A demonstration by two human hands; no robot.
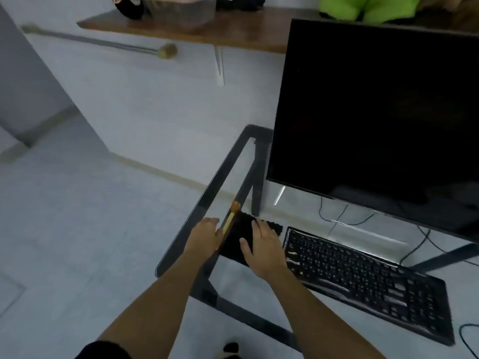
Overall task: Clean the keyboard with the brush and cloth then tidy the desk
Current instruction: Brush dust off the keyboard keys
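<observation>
Two hands work at the left end of a glass-topped desk (199, 203) with a dark frame. The right hand (264, 247) lies flat on a black cloth (237, 233), fingers straight and spread with the palm down, pressing rather than grasping. The cloth sits at the desk's left edge, just left of the keyboard (363, 278) and near its short end. The brush (230, 221), with its yellow and orange handle, lies along the left side of the cloth, following the desk's left edge, orange tip pointing toward the back left corner. The left hand (204, 234) is at that same edge, against the near part of the brush handle. Its fingers reach forward beside the handle, but motion blur and the angle hide the fingertips, so I cannot tell whether it grips the brush or only touches it. The black keyboard lies slantwise across the front of the desk, running from near the cloth toward the front right corner, with a glossy sheen along its left end. A large dark monitor (375, 112) stands along the back edge, behind the keyboard, and thin black cables (337, 216) show through the glass below it. A wooden shelf (181, 32) is fixed to the wall above the back left corner.
</observation>
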